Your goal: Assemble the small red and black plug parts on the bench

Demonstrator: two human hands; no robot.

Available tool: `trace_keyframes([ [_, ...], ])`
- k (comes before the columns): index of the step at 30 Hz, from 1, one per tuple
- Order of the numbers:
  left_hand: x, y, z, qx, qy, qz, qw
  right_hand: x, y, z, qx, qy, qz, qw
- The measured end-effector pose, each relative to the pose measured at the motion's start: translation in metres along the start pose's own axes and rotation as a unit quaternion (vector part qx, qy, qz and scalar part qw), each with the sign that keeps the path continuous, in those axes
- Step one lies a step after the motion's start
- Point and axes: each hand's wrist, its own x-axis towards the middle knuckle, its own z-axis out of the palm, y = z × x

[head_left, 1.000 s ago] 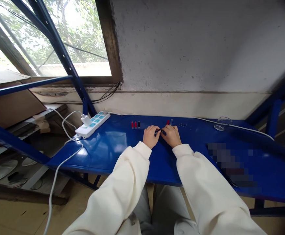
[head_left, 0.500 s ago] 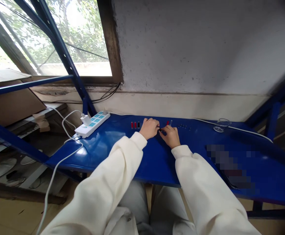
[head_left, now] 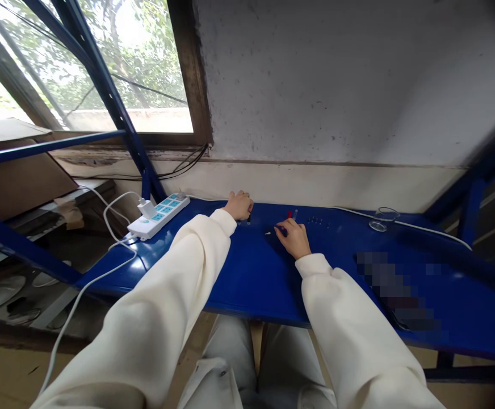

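Note:
At the back of the blue table (head_left: 247, 272), my left hand (head_left: 239, 205) reaches down with its fingers closed on a small black cylinder (head_left: 248, 218). That hand covers the spot where the small red and black cylinders stood. My right hand (head_left: 293, 237) is closed in a pinch near the table's middle; what it holds is mostly hidden. Just left of its fingertips shows a small pale pointed tip (head_left: 268, 233); I cannot tell whether it joins the held thing. Behind the right hand are a red piece (head_left: 289, 215) and a clear piece (head_left: 295, 215).
Several tiny parts (head_left: 315, 220) lie right of the right hand. Farther right are a clear round dish (head_left: 377, 226) and a blurred-out dark item (head_left: 387, 284). A white power strip (head_left: 160, 216) with a cable sits at the left. The wall (head_left: 336, 85) rises behind.
My left hand has moved left and away from the right hand, over the row of small cylinders. My right hand has stayed nearly in place, and the pale tip now shows beside it.

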Motion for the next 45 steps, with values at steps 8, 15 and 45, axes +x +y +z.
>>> trace_keyframes([
  [8,-0.001,-0.008,0.012,-0.002,0.0,-0.013,1.0,0.0,-0.003,-0.003,-0.001,-0.017,0.01,1.0],
  [15,0.001,-0.01,0.014,-0.005,-0.003,-0.02,1.0,0.001,-0.004,-0.003,0.01,-0.015,0.015,1.0],
  [45,0.004,0.081,0.052,-0.122,0.051,0.059,0.989,-0.003,0.009,-0.003,-0.129,-0.029,0.201,0.971],
])
